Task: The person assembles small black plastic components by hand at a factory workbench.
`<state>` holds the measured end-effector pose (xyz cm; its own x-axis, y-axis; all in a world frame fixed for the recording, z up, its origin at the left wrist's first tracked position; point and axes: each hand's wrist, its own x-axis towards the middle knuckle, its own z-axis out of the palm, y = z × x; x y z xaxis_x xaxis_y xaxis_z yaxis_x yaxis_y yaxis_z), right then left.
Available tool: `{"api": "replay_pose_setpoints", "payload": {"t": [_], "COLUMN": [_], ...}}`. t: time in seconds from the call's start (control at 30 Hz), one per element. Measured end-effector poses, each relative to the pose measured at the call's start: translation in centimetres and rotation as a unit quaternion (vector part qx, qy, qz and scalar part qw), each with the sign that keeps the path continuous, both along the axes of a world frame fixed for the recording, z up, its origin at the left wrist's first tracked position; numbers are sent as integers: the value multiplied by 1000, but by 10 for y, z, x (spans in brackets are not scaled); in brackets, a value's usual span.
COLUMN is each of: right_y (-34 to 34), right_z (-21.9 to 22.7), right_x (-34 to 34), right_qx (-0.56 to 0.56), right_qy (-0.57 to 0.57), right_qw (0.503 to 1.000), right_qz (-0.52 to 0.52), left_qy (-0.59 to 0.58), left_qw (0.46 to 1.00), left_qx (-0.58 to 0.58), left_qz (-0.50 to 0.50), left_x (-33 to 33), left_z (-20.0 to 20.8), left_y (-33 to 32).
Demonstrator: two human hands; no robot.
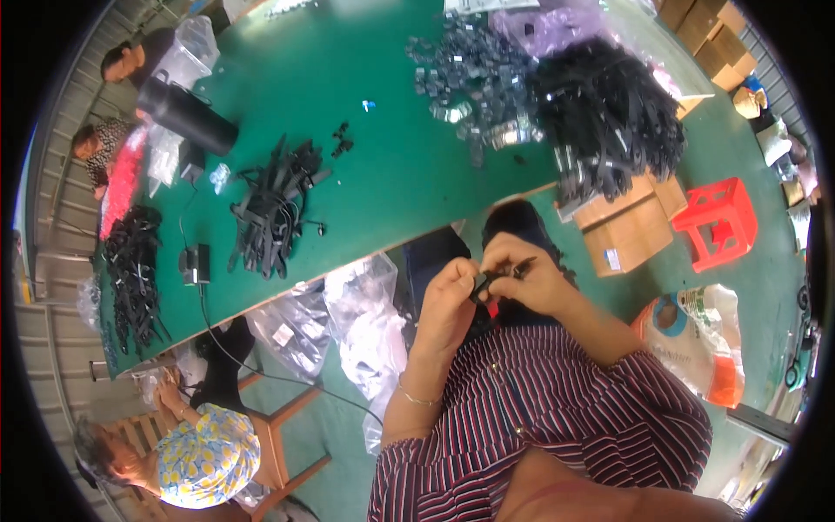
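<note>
My left hand [448, 296] and my right hand [526, 274] meet just below the edge of the green table [365, 165]. Together they pinch a small black strap piece [497, 277] between the fingertips; a bit of red shows under it. A thin bracelet circles my left wrist. On the table ahead lie a big heap of black straps [609, 122], a pile of small dark and silvery buckles [474, 78], and a smaller bundle of black straps [274, 209].
A black cylinder [187, 113] and a small black box with a cable [196, 261] sit at the table's left. Cardboard boxes [626, 226], a red stool [718, 222] and clear plastic bags [348, 322] stand on the floor. Other people sit at the left.
</note>
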<state>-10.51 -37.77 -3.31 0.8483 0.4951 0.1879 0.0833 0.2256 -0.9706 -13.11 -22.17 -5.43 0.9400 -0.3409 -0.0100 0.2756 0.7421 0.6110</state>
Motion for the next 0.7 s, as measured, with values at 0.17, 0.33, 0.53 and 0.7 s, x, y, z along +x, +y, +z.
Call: {"api": "replay_pose_setpoints", "payload": {"t": [0.17,0.33,0.53,0.7], "right_y": [2,0,-1,-1], "right_z": [-6,-7,-10,-5], "right_x": [-1,2,2,8], "right_qx": [-17,-83,-80,-93], "right_qy": [32,-73,-75,-111], "right_qw": [999,994,994,989], "right_qz": [-10,-26,-9,-1], "left_qy": [3,42,37,20], "left_qw": [997,991,998,996], "left_qx": [71,118,31,76], "left_qz": [37,51,29,43], "left_x": [-2,-6,-8,-7], "left_z": [6,1,-6,0], "left_y": [1,3,5,8]}}
